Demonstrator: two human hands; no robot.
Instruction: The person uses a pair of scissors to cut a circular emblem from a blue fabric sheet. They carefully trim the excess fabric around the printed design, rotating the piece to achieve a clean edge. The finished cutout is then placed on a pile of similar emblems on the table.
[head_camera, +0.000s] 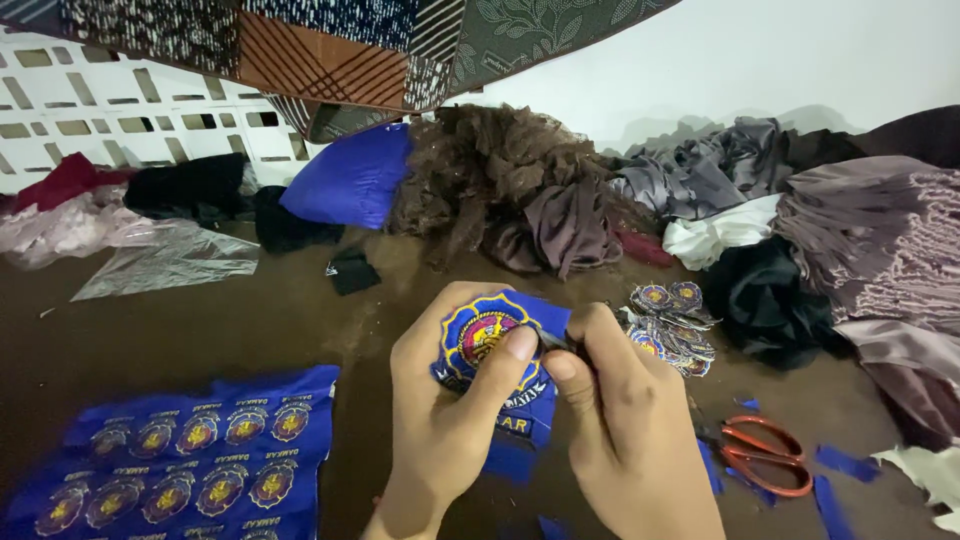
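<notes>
Fingers of both hands, left hand (440, 420) and right hand (625, 430), pinch a blue embroidered round-emblem cloth patch (495, 365) above the brown table (150, 340). Cut patches pile (675, 325) beside; an uncut blue badge sheet (180, 460) remains, red-handled scissors (765, 455) idle.

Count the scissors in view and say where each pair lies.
1. The red-handled scissors lie on the brown table, right of the right hand, among blue scraps. More may be hidden under the cloth piles.

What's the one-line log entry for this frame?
left hand: holds blue embroidered badge patch | right hand: pinches patch edge | red-handled scissors: on brown table, right
</notes>
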